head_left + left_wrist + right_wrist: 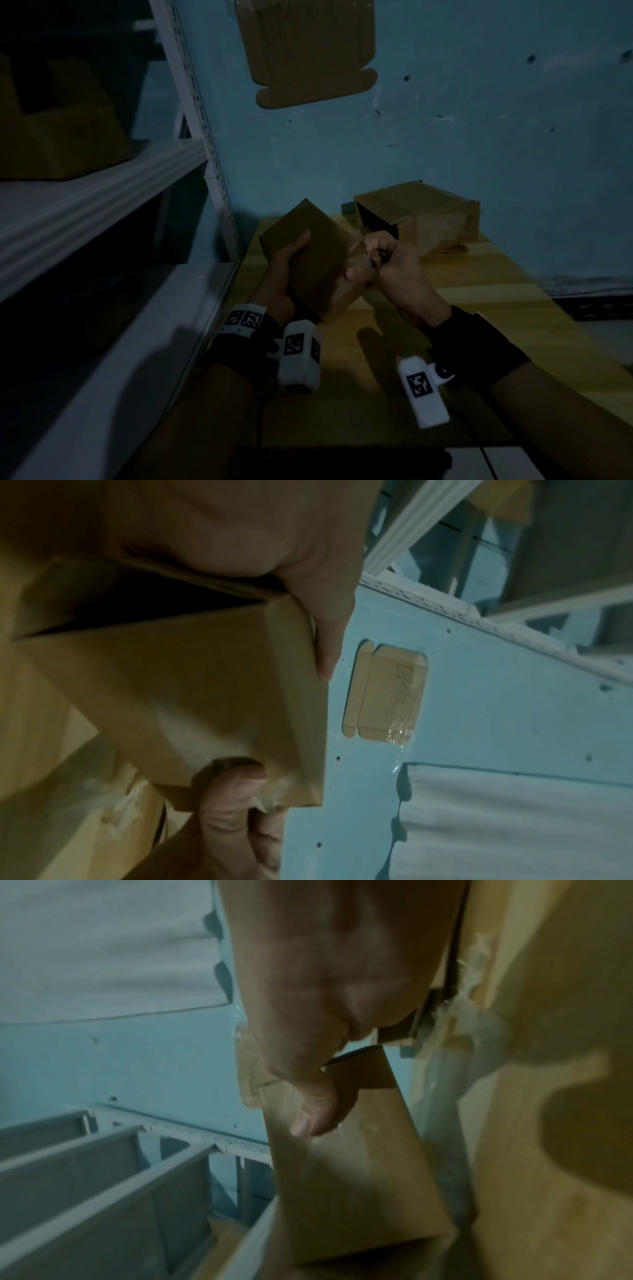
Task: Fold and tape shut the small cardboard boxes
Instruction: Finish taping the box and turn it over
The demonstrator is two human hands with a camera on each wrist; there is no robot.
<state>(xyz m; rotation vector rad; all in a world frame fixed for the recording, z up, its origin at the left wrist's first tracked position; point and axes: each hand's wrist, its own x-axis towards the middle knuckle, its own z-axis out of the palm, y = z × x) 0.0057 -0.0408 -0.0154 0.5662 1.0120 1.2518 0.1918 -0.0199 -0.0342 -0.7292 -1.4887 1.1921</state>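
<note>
A small brown cardboard box (308, 270) is held tilted above the wooden table (462, 342). My left hand (294, 263) grips it from the left, thumb on the top face and fingers hidden underneath. My right hand (364, 265) is at the box's right end, fingers curled and thumb pressed on the side face. The left wrist view shows the box (205, 691) with one dark open seam, and my right fingers (236, 791) pinching its lower corner over a shiny scrap of clear tape (265, 803). In the right wrist view my right thumb (313, 1112) lies on the box (352, 1183).
A larger cardboard box (431, 216) with an open dark side lies at the back of the table against the blue wall. A flattened carton (308, 51) is taped high on that wall. A white metal shelf rack (102, 195) holding more cardboard boxes (65, 137) stands at the left.
</note>
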